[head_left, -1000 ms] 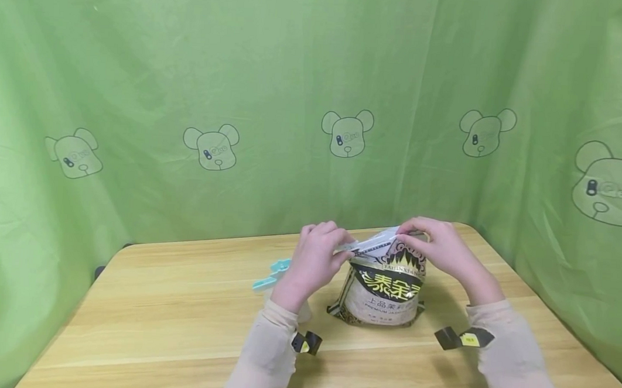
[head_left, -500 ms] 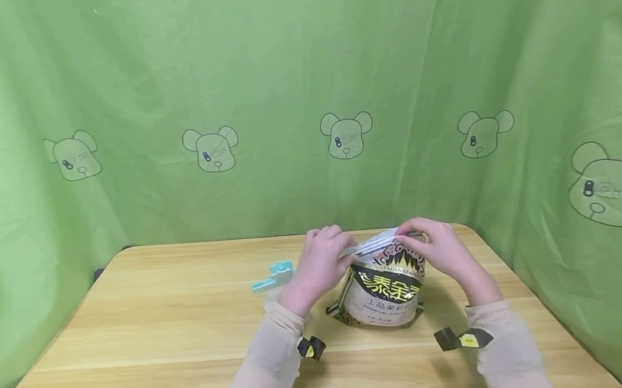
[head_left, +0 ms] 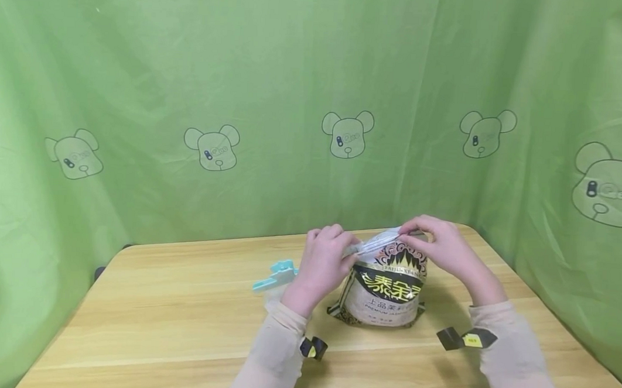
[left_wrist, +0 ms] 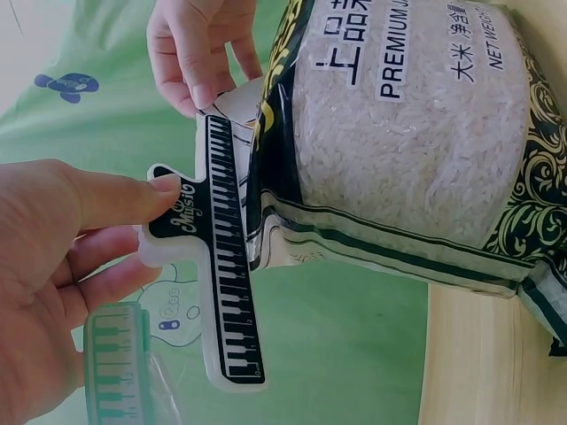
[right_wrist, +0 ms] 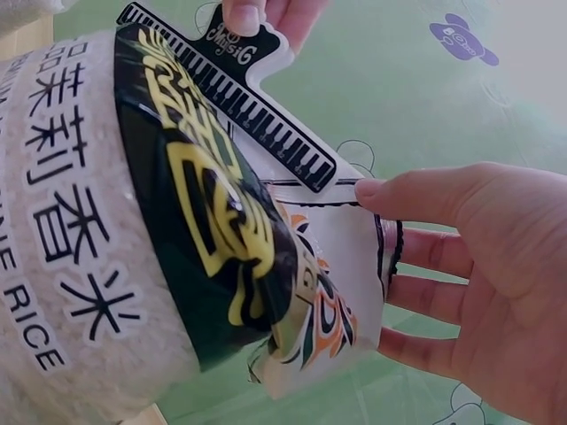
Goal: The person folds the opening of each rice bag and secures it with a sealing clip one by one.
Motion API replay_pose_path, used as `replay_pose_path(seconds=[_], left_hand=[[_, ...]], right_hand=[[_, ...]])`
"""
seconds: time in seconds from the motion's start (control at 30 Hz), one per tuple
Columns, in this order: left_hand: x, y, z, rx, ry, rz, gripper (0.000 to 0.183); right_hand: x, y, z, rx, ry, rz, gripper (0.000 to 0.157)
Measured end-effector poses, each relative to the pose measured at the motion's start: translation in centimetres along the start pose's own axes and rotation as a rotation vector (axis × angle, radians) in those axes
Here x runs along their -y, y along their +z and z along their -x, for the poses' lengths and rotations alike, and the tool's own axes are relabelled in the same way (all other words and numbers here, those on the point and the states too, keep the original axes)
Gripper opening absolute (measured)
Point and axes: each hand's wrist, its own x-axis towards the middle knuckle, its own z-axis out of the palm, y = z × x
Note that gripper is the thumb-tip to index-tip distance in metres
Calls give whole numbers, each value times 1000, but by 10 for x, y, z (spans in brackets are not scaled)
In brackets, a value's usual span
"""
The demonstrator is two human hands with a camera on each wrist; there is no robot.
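A rice bag (head_left: 385, 291) with black and gold print stands upright on the table, its top pulled up and folded flat. My left hand (head_left: 320, 268) pinches the handle of a black-and-white clip (left_wrist: 232, 257) patterned with piano keys, thumb on its "Music" tab. The clip lies along the bag's top edge; in the right wrist view the clip (right_wrist: 266, 124) reaches nearly to my right thumb. My right hand (head_left: 447, 251) pinches the other end of the bag's top between thumb and fingers. How far the clip's jaws take in the bag cannot be told.
A teal clip (head_left: 280, 272) with piano keys stands behind my left hand, on what looks like a clear plastic bag (head_left: 274, 300). The wooden table (head_left: 178, 316) is enclosed by a green curtain (head_left: 275, 69) with bear-head drawings.
My left hand has moved slightly right, and more of the teal clip shows. The top fold and the clip have tilted, so the black key pattern is hidden from the head view. My right hand stays nearly still.
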Motion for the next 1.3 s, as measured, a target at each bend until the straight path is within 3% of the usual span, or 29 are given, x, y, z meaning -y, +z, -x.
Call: replay_pose_path(seconds=[0.4,0.9,1.3], left_hand=[[3,0,-1,25,-14,-43,27],[8,-10,-1,210,-115,-13,38],[11,-9,-1,157,-73,-26,34]], right_hand=[[-8,-8,3,-35,-2,16,19],[-14,-10,4,-40,41,8,25],[-12,-11,3,-38,58,7,25]])
